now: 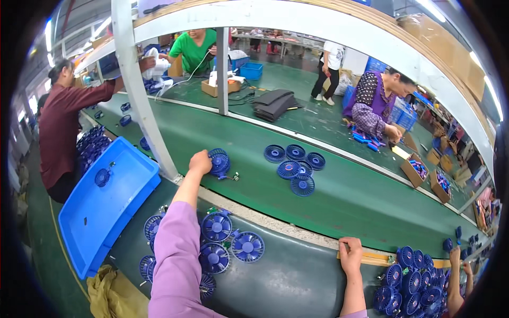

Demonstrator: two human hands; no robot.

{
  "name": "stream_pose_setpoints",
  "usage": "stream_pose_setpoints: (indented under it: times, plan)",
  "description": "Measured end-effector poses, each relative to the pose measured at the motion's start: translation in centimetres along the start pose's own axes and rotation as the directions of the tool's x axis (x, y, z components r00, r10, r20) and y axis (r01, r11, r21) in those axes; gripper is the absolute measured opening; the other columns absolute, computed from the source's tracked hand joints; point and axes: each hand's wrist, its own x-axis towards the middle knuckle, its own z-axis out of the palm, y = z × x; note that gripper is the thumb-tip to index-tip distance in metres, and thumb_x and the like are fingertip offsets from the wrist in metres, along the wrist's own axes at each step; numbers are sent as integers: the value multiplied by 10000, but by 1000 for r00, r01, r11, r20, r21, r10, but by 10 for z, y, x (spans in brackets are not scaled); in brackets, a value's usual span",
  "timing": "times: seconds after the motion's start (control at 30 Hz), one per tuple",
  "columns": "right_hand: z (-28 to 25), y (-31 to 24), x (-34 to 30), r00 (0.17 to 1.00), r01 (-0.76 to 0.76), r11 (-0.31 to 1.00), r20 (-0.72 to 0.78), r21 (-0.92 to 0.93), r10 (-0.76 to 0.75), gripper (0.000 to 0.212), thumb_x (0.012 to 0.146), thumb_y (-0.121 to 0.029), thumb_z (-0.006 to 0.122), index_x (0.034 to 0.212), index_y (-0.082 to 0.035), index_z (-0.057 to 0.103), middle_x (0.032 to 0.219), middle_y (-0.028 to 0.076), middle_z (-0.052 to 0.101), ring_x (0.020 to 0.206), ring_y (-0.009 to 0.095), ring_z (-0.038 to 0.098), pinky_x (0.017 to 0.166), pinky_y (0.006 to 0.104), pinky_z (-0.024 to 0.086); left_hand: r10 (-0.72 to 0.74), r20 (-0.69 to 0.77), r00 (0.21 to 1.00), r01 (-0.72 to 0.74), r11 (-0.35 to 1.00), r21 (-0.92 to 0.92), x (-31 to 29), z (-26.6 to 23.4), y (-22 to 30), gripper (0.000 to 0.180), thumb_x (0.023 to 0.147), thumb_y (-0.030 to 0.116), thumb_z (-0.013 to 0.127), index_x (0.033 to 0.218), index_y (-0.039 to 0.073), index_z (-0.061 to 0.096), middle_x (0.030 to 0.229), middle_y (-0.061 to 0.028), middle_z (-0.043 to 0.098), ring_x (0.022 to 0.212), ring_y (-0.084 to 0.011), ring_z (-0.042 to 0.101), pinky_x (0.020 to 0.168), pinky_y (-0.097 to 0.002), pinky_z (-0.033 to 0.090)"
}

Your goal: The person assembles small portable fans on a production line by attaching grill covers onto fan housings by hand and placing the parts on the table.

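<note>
My left hand (200, 162) reaches over to the green conveyor belt, its fingers closed on the edge of a round blue fan head (220, 160). A small green circuit board (235, 176) hangs from that fan on a short wire. My right hand (350, 255) rests loosely curled at the near edge of the belt, with nothing visible in it. Further along the belt lies a cluster of blue fan grilles (303, 184). Beside my left forearm, several blue fan heads with boards, one of them a fan head (247, 246), lie on the dark worktop (291, 281).
A blue tray (74, 222) with one fan in it stands tilted at the left. Many fans (411, 286) are piled at the right, beside another person's hand (455, 258). A white post (140, 90) rises near my left hand. Co-workers sit and stand across the belt.
</note>
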Motion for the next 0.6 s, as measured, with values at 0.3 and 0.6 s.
stream_pose_setpoints:
  times: [0.3,0.6]
  plan:
    - [7,17,-2,1000,11,1000,10,-21,-11,90,798,-90,690,887,-78,690,896,91,690,875,306,629,781,404,510,401,-83,912,-410,888,-209,-32,-52,-7,233,818,148,630,967,-30,608,941,-261,641,907,-443,618,790,-463,497]
    - [-8,19,-7,1000,5,1000,-3,-25,-5,80,820,-96,678,894,-66,677,903,81,681,885,299,609,775,392,500,176,-57,983,-184,958,-222,-54,-135,-197,471,930,117,604,1344,-67,475,1335,-215,531,1243,-312,513,1074,-369,378]
